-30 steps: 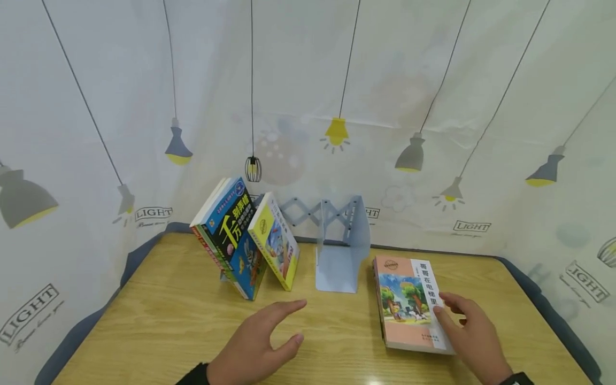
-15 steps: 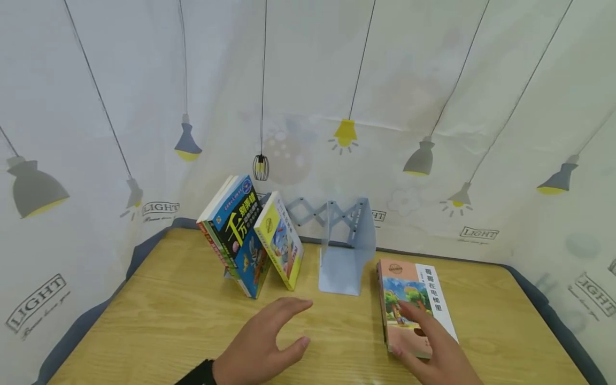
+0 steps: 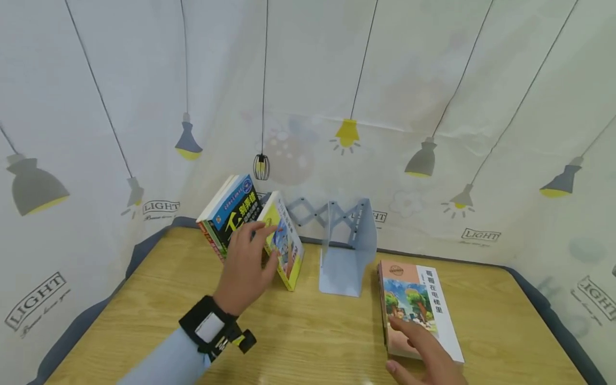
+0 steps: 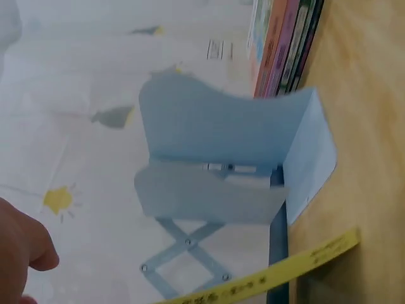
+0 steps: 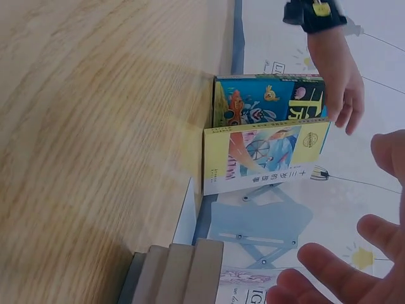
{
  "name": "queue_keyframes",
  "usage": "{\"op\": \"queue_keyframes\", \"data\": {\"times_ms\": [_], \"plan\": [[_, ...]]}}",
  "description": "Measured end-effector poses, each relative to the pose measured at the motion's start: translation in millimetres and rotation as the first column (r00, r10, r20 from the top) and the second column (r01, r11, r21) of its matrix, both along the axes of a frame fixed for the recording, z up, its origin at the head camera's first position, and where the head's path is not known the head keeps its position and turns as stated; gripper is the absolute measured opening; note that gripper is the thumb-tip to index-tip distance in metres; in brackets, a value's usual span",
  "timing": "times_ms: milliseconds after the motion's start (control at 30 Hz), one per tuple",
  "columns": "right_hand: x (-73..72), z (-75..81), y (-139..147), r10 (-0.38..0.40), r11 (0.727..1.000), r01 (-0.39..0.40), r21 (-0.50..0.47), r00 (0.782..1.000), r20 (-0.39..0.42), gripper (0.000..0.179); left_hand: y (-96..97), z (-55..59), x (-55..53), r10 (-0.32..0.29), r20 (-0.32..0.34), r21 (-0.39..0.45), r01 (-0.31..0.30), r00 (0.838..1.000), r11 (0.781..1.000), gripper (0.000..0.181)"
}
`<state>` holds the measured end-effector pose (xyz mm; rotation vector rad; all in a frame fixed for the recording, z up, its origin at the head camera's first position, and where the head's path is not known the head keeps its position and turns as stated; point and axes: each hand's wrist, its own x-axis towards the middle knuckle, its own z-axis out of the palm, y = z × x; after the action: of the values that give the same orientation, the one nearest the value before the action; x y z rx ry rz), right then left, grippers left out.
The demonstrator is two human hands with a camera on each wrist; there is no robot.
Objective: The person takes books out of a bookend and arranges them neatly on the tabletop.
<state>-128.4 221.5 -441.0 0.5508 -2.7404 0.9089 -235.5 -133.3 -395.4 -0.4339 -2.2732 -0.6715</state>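
Note:
My left hand (image 3: 247, 264) is at the yellow book (image 3: 291, 260), its loosely bent fingers and thumb overlapping the cover in the head view. In the right wrist view that hand (image 5: 338, 82) is beside the book's upper edge. The yellow book leans left toward a blue-and-black book (image 5: 253, 101), partly hidden by the hand in the head view. Both stand at the left of a light-blue expandable bookend (image 3: 339, 270). At the right, my right hand (image 3: 423, 350) is spread over the lower part of a pink-and-white book (image 3: 409, 272), holding nothing.
The pink-and-white book tops a stack, whose several spines (image 4: 291, 47) show in the left wrist view. Lattice bars (image 3: 308, 211) join the bookend's sides along the back. A lamp-printed curtain (image 3: 308, 80) borders the wooden table (image 3: 298, 342) behind and at both sides.
My left hand has moved forward and up from the table's front to the yellow book. My right hand has drawn left and back from the pink-and-white book's right edge. The camera has shifted slightly.

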Motion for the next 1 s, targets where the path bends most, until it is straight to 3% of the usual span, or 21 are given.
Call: {"op": "queue_keyframes", "data": {"times_ms": [67, 133, 267, 333, 400, 500, 700, 867, 1000], "plan": [[0.3, -0.5, 1, 0.008, 1.000, -0.008, 0.001, 1.000, -0.013, 0.063, -1.8, 4.4, -11.4, 0.056, 0.045, 0.036, -0.057, 0.997, 0.998, 0.052], [0.4, -0.1, 2, 0.014, 1.000, -0.013, 0.007, 1.000, -0.018, 0.059, -2.2, 6.9, -21.4, 0.113, 0.134, 0.046, -0.120, 0.985, 0.992, 0.061], [-0.3, 1.6, 6, 0.036, 0.999, -0.036, 0.020, 0.999, -0.033, 0.055, 0.3, 6.6, -34.9, 0.174, 0.314, -0.002, -0.182, 0.933, 0.983, 0.081], [-0.6, 1.2, 6, 0.048, 0.999, -0.046, 0.026, 0.998, -0.051, 0.055, 2.6, 5.7, -38.6, 0.189, 0.357, -0.035, -0.189, 0.915, 0.981, 0.081], [-0.3, 0.1, 6, 0.050, 0.998, -0.048, 0.030, 0.997, -0.060, 0.056, 5.5, 3.7, -41.1, 0.204, 0.363, -0.051, -0.199, 0.909, 0.979, 0.077], [0.6, -1.2, 5, 0.044, 0.999, -0.042, 0.028, 0.997, -0.067, 0.057, 9.8, -0.4, -43.4, 0.227, 0.311, -0.080, -0.213, 0.923, 0.974, 0.072], [1.6, -2.6, 3, 0.024, 0.999, -0.023, 0.022, 0.998, -0.060, 0.052, 24.4, -2.6, -39.4, 0.217, 0.098, -0.157, -0.200, 0.971, 0.967, 0.069], [3.3, -2.6, 3, 0.023, 0.999, -0.020, 0.035, 0.996, -0.085, 0.051, 39.8, -9.0, -24.8, 0.164, -0.035, -0.211, -0.168, 0.986, 0.963, 0.069], [3.1, -4.2, 3, 0.041, 0.999, -0.036, 0.041, 0.991, -0.128, 0.053, 45.2, -16.1, -14.7, 0.107, -0.103, -0.229, -0.129, 0.989, 0.965, 0.071]]}}
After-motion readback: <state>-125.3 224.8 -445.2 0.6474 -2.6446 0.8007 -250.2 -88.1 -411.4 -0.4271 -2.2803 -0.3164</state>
